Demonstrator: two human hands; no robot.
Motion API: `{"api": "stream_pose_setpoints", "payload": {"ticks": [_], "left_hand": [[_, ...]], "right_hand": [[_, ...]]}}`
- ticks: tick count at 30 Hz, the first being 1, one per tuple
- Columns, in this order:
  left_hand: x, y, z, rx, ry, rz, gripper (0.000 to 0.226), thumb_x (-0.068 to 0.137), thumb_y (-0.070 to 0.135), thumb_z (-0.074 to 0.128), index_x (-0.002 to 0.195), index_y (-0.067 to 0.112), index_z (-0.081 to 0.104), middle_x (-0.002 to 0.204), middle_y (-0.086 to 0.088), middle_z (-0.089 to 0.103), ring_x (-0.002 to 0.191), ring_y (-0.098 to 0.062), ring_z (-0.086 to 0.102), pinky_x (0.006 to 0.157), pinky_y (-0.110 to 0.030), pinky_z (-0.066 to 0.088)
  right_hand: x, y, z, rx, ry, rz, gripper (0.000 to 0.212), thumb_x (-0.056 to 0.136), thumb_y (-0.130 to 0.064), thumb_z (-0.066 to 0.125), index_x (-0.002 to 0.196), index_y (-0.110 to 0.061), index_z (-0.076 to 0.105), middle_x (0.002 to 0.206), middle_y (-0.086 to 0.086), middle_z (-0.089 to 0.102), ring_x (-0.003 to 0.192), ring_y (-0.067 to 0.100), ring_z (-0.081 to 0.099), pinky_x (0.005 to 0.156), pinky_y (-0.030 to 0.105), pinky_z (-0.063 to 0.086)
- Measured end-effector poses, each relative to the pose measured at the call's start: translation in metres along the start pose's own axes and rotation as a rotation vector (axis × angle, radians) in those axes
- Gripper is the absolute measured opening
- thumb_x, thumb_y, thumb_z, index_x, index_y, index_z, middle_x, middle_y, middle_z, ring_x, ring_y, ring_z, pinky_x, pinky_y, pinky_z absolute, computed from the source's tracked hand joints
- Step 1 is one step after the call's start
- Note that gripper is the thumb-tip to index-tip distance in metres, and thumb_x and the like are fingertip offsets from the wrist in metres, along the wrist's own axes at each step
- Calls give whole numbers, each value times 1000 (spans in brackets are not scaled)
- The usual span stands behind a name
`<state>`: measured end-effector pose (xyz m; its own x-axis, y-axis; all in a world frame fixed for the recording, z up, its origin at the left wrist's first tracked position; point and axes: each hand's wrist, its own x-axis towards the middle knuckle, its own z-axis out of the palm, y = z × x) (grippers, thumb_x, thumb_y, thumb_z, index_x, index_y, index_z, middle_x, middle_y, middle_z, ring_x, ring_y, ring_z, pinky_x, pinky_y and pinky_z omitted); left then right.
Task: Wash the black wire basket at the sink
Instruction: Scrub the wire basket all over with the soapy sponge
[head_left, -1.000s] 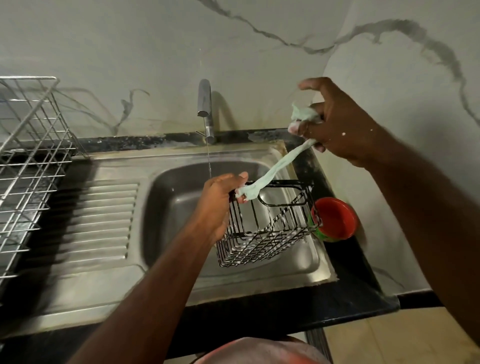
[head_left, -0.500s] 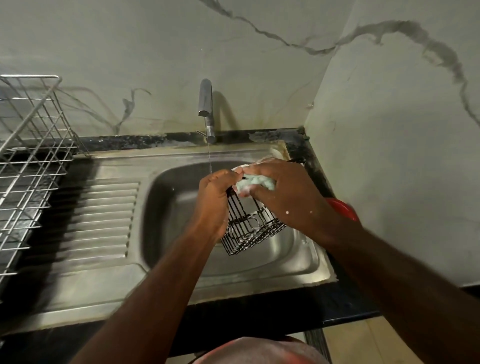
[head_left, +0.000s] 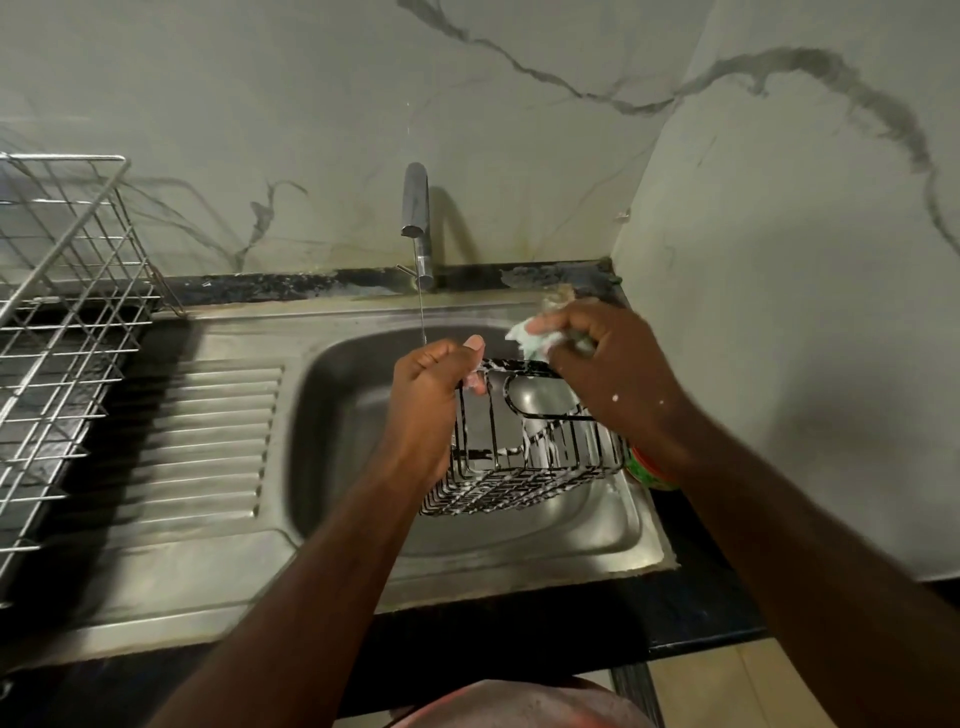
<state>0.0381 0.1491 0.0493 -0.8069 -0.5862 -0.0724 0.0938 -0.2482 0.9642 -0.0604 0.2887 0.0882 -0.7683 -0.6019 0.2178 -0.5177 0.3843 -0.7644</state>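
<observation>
Head view, compared with the earlier frames, shows a change confined to the right half of the sink (head_left: 332, 415). Over the sink bowl, the left hand (head_left: 426, 410) holds as before, fingers curled round the left end of the top rim wire of the black wire basket (head_left: 524, 457), thumb raised. The basket hangs above the sink bowl, clear of its floor, and now sits more level, with white suds on its lower wires. One second ago the cloth (head_left: 535, 338) was stretched out in a long strip toward the wall right of the sink; half a second ago it was bunched over the basket top. It is now bunched at the rim corner nearest the back right of the sink, pinched there by the curled fingers of the right hand (head_left: 618, 374). Judgement: the soaping stage is in progress along the rim, and rinsing is not yet done. Count, from left of the sink to right: one dish rack (head_left: 62, 291) left of the sink; one drainboard (head_left: 208, 441) joining the sink bowl; one tap (head_left: 418, 223) behind the sink; one thin water stream (head_left: 422, 319) falling into the sink; two hands; one basket; one cloth; one red container (head_left: 652, 470) at the right edge of the sink, largely hidden by the right forearm.
</observation>
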Motion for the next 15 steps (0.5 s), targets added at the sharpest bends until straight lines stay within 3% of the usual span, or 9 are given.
{"api": "stream_pose_setpoints", "payload": {"ticks": [2, 4, 6, 10, 15], "left_hand": [[1, -1, 0, 13, -5, -9, 41, 87, 29, 61, 46, 22, 58, 56, 6, 58, 79, -21, 58, 113, -61, 31], [-1, -2, 0, 25, -2, -5, 49, 95, 21, 60, 47, 21, 57, 55, 3, 55, 70, -10, 55, 114, -52, 33], [-2, -3, 1, 38, 4, 6, 49, 99, 15, 55, 51, 16, 54, 54, 1, 51, 64, -8, 51, 104, -42, 40], [0, -5, -1, 27, 3, 21, 43, 100, 13, 54, 57, 10, 52, 55, -1, 44, 60, -11, 44, 72, -32, 44], [2, -6, -9, 14, 43, 38, 46, 99, 13, 54, 53, 15, 50, 56, 2, 42, 63, -12, 42, 67, -27, 43]], "right_hand": [[-1, 4, 2, -93, -14, -107, 24, 88, -2, 61, 105, -15, 72, 105, -2, 69, 93, 0, 62, 85, 11, 48], [-2, 5, 2, -120, 27, -181, 24, 87, 0, 62, 105, -12, 72, 103, -1, 69, 94, 0, 60, 87, 7, 43], [-3, 0, 7, -155, 30, -240, 24, 88, 0, 62, 107, -11, 72, 106, 2, 69, 98, 3, 59, 90, 7, 40], [-10, -8, 18, -215, -114, -313, 26, 90, -2, 58, 110, -11, 71, 115, 8, 68, 109, 14, 59, 99, 24, 44], [-1, 18, -1, -285, -35, -80, 23, 92, -3, 56, 106, -8, 73, 110, 8, 68, 105, 18, 60, 100, 40, 44]]}}
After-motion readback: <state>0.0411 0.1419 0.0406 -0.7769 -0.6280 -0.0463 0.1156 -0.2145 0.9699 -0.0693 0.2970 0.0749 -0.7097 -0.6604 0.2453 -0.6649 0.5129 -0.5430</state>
